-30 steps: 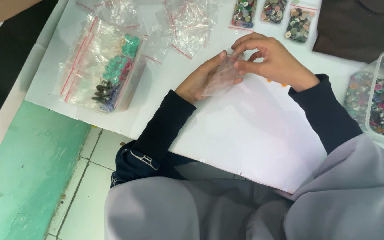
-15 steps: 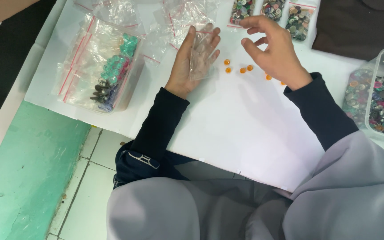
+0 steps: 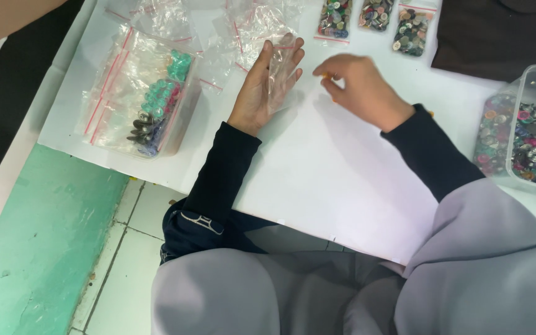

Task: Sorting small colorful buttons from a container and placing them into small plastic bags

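A small clear plastic bag [image 3: 280, 71] lies flat under the left hand [image 3: 267, 87], whose fingers are spread open, pressing it to the white sheet [image 3: 317, 167]. It looks light, limp and slippery, best pinched at its mouth. The right hand [image 3: 361, 87] pinches a tiny orange button [image 3: 326, 75].

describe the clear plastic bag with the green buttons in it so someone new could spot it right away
Start at the white sheet covering the work surface and go to its left edge, left of the person's left hand. There lies a clear plastic zip bag with red seal lines. Unlike the flat, seemingly empty clear bags around it, it bulges with teal-green buttons and a few dark ones.
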